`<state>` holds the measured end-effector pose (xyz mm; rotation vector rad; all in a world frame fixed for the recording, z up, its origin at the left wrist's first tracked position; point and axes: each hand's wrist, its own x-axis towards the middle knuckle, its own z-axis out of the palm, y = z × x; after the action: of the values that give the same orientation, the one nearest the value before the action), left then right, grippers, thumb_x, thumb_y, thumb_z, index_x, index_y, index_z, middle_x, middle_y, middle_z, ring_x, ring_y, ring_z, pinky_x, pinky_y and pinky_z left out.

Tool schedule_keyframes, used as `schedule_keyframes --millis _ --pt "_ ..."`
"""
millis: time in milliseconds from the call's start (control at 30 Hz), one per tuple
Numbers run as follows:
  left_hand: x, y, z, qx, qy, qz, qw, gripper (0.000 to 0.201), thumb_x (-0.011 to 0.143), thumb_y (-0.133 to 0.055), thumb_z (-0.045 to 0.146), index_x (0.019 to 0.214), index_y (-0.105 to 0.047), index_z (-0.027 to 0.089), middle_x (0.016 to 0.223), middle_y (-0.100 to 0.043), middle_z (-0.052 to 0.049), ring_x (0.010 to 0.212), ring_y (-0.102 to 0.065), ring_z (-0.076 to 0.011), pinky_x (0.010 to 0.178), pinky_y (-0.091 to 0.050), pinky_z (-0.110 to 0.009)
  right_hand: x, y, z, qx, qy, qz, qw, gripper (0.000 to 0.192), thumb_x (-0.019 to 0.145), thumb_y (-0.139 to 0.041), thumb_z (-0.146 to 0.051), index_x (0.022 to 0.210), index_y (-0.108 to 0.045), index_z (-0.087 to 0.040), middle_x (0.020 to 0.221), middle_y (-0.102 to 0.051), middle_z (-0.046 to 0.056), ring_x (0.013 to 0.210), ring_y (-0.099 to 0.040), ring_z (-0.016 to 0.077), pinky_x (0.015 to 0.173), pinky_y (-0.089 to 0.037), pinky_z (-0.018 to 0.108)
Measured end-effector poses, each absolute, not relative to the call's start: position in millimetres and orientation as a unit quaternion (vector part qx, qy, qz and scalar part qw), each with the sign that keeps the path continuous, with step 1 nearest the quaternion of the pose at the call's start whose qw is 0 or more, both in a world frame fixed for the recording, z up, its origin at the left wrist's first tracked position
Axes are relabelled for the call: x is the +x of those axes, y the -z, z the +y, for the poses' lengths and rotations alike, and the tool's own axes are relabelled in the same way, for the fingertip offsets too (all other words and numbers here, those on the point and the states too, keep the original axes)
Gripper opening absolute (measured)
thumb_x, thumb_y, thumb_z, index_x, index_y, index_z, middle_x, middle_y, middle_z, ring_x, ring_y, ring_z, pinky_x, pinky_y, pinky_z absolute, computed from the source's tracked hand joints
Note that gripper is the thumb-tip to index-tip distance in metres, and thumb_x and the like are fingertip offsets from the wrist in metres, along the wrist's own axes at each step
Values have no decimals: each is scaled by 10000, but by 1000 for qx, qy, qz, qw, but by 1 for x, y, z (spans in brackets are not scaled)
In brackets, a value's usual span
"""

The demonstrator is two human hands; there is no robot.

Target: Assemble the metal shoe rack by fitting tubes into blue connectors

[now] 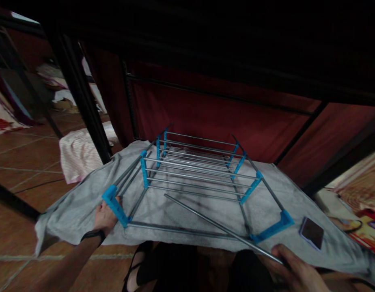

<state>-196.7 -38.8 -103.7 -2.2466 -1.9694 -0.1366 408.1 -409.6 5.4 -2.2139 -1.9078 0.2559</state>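
On cloth (74, 202), rack (202, 169), rod (218, 224) in right hand (297, 267)

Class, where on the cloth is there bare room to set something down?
Bare cloth shows left of the left hand, and between the right side of the rack and the phone. Crowded: the rack's middle, packed with rods, and its right front corner, where a loose rod crosses into the right hand.

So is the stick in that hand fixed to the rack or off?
Off: the right hand holds the metal rod; its far end is clear of the blue brackets.
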Motion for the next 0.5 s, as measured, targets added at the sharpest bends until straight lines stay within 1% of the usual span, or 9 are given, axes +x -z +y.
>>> schedule_keyframes --millis 33,67,167,267,333,500 --pt "-197 105 -38 -750 46 -655 78 393 967 -369 207 1259 -601 83 1147 -652 -180 1148 -536 -345 977 -376 -436 395 5 -391 -749 -96 -640 146 296 964 -383 -550 954 -598 -347 934 -745 65 830 -746 225 709 -585 319" --pt "-197 106 -37 -750 46 -655 80 393 966 -361 209 1246 -610 87 1153 -650 -186 1144 -539 -352 969 -380 -442 380 15 -373 -741 -97 -639 179 267 984 -396 -511 953 -577 -317 938 -733 45 840 -735 208 731 -578 308" --pt "-196 105 -37 -745 44 -660 82 415 975 -329 231 1235 -618 86 1157 -640 -206 1135 -545 -365 959 -381 -460 340 37 -327 -707 -87 -665 225 175 1008 -418 -406 968 -533 -280 959 -702 21 858 -713 192 739 -550 306" --pt "-193 101 -38 -738 38 -668 84 417 984 -320 259 1234 -612 100 1153 -633 -202 1128 -556 -357 957 -388 -458 318 52 -296 -688 -86 -683 229 70 995 -463 -304 969 -517 -269 952 -677 7 863 -697 188 745 -523 310" --pt "-193 101 -38 -738 33 -668 90 414 993 -309 274 1227 -607 110 1139 -631 -193 1127 -565 -351 953 -399 -451 311 60 -281 -682 -88 -689 230 34 981 -486 -254 974 -519 -262 955 -665 4 874 -686 186 758 -509 312" --pt "-196 107 -36 -740 39 -662 109 424 1003 -285 287 1223 -598 106 1127 -623 -186 1101 -573 -345 943 -407 -454 300 74 -244 -661 -65 -718 208 68 958 -528 -202 1009 -543 -243 997 -654 20 934 -657 206 834 -484 342"
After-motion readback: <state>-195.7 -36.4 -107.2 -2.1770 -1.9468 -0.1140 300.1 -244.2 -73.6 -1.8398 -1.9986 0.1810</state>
